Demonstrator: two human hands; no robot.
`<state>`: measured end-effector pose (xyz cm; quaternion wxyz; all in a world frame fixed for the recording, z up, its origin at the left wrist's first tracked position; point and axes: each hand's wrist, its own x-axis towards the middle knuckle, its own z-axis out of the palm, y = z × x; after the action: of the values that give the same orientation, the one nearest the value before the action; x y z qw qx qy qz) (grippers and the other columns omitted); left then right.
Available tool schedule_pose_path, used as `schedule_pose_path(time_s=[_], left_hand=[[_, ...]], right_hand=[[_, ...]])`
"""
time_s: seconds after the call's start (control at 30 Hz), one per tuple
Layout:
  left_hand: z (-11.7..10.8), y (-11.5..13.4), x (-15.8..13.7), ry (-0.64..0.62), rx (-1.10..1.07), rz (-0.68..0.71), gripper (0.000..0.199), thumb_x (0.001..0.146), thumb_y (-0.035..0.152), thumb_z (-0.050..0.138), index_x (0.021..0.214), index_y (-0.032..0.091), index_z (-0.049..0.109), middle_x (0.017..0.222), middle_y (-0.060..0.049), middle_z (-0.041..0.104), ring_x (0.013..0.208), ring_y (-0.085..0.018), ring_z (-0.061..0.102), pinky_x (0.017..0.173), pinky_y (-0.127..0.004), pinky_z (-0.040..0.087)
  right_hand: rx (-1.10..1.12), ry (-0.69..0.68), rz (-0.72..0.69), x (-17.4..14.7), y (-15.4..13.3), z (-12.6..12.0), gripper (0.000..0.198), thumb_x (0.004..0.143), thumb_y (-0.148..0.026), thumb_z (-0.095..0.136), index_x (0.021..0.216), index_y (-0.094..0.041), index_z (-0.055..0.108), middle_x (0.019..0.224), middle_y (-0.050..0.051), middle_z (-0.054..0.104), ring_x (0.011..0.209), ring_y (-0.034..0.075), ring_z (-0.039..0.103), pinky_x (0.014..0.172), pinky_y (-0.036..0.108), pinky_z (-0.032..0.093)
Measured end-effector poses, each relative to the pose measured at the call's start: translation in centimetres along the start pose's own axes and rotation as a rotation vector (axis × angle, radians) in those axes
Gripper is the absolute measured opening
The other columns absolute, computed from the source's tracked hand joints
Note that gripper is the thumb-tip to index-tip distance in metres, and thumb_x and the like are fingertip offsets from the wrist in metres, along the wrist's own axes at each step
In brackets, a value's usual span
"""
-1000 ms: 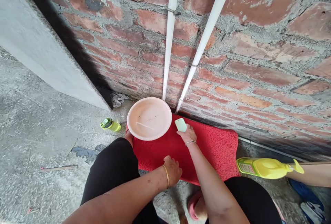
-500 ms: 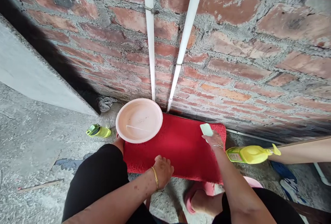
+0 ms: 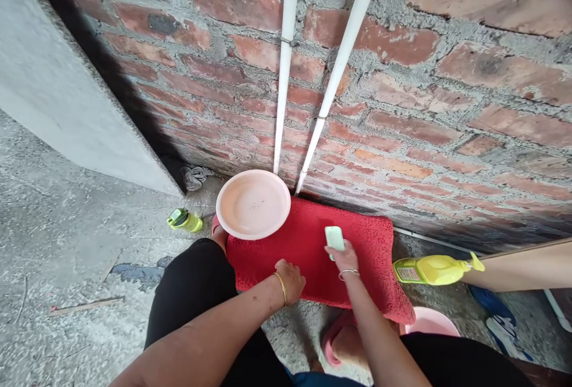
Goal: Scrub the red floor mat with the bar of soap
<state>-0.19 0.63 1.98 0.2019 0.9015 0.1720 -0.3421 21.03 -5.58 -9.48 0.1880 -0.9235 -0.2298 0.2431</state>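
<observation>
A red fluffy mat (image 3: 353,226) lies spread low before me, against the foot of the wall. My right hand (image 3: 346,257) grips a pale green bar of soap (image 3: 335,237) over the mat's middle. At the near edge, my left hand (image 3: 291,281) is closed, its fingers curled down on the mat; what is under the fingertips is hidden. A pale pink basin (image 3: 254,203) rests on the far left corner of the mat.
A yellow pump bottle (image 3: 435,269) is right of the mat, and a second pink basin (image 3: 432,322) shows below it. To the left are a green bottle (image 3: 185,220) and a grey slab (image 3: 89,83). White pipes (image 3: 285,71) run down the brick wall (image 3: 402,77).
My right hand has moved the soap from the mat's right end toward its middle. My left hand stays at the near edge. The view has shifted, showing more of the second basin.
</observation>
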Motion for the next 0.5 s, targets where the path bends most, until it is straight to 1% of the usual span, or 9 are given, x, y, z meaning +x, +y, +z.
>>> schedule_pose_path(time_s=[0.07, 0.13, 0.2, 0.27, 0.3, 0.37, 0.43, 0.5], left_hand=[[-0.2, -0.1, -0.1, -0.004, 0.001, -0.025, 0.035, 0.084, 0.018, 0.052, 0.115, 0.015, 0.066, 0.12, -0.018, 0.064, 0.109, -0.035, 0.059, 0.089, -0.048, 0.042], [-0.4, -0.3, -0.2, 0.001, 0.01, -0.044, 0.035, 0.086, 0.019, 0.05, 0.117, 0.016, 0.066, 0.122, -0.018, 0.063, 0.112, -0.034, 0.058, 0.089, -0.048, 0.042], [-0.5, -0.5, -0.4, 0.019, 0.012, -0.055, 0.035, 0.087, 0.018, 0.05, 0.117, 0.016, 0.066, 0.124, -0.019, 0.062, 0.114, -0.034, 0.058, 0.089, -0.048, 0.043], [-0.6, -0.6, -0.6, 0.046, 0.003, -0.054, 0.034, 0.086, 0.017, 0.051, 0.117, 0.015, 0.066, 0.123, -0.02, 0.063, 0.113, -0.034, 0.058, 0.089, -0.048, 0.044], [-0.7, -0.7, -0.6, 0.059, -0.001, -0.047, 0.034, 0.086, 0.016, 0.051, 0.116, 0.014, 0.066, 0.121, -0.02, 0.063, 0.111, -0.034, 0.059, 0.089, -0.049, 0.044], [-0.8, -0.7, -0.8, 0.068, -0.01, -0.021, 0.034, 0.085, 0.015, 0.051, 0.115, 0.013, 0.066, 0.118, -0.02, 0.065, 0.108, -0.035, 0.06, 0.088, -0.05, 0.043], [-0.9, -0.6, -0.9, 0.078, -0.016, 0.005, 0.034, 0.083, 0.016, 0.053, 0.114, 0.013, 0.067, 0.115, -0.02, 0.065, 0.107, -0.035, 0.061, 0.087, -0.051, 0.044], [-1.0, -0.6, -1.1, 0.071, -0.016, 0.016, 0.034, 0.081, 0.017, 0.058, 0.113, 0.014, 0.067, 0.115, -0.02, 0.066, 0.105, -0.035, 0.062, 0.087, -0.051, 0.045]], right_hand=[[-0.088, -0.11, -0.141, -2.2, -3.7, 3.2, 0.058, 0.069, -0.044, 0.073, 0.118, -0.021, 0.055, 0.114, 0.01, 0.066, 0.101, 0.023, 0.064, 0.084, 0.031, 0.048], [-0.226, -0.207, -0.301, -4.0, -6.8, 5.3, 0.064, 0.067, -0.044, 0.074, 0.124, -0.024, 0.051, 0.122, 0.009, 0.061, 0.107, 0.024, 0.06, 0.088, 0.033, 0.046], [-0.345, -0.265, -0.435, -4.9, -8.7, 6.1, 0.066, 0.067, -0.041, 0.074, 0.126, -0.025, 0.051, 0.123, 0.009, 0.059, 0.109, 0.025, 0.058, 0.091, 0.035, 0.043], [-0.41, -0.269, -0.485, -4.7, -9.3, 5.7, 0.067, 0.067, -0.039, 0.074, 0.127, -0.024, 0.051, 0.123, 0.01, 0.058, 0.11, 0.026, 0.057, 0.092, 0.035, 0.042], [-0.421, -0.251, -0.468, -4.2, -8.9, 5.0, 0.068, 0.067, -0.039, 0.074, 0.128, -0.024, 0.05, 0.123, 0.01, 0.058, 0.111, 0.026, 0.057, 0.092, 0.035, 0.042], [-0.421, -0.197, -0.366, -2.8, -6.9, 3.0, 0.069, 0.069, -0.041, 0.073, 0.131, -0.023, 0.048, 0.123, 0.011, 0.057, 0.11, 0.025, 0.058, 0.09, 0.035, 0.043], [-0.396, -0.129, -0.228, -1.2, -3.4, 0.5, 0.068, 0.07, -0.043, 0.072, 0.13, -0.022, 0.049, 0.121, 0.011, 0.059, 0.106, 0.024, 0.06, 0.087, 0.034, 0.045], [-0.341, -0.039, -0.1, -0.1, 1.2, -2.3, 0.062, 0.07, -0.044, 0.072, 0.124, -0.021, 0.054, 0.115, 0.01, 0.063, 0.101, 0.024, 0.064, 0.082, 0.033, 0.048]])
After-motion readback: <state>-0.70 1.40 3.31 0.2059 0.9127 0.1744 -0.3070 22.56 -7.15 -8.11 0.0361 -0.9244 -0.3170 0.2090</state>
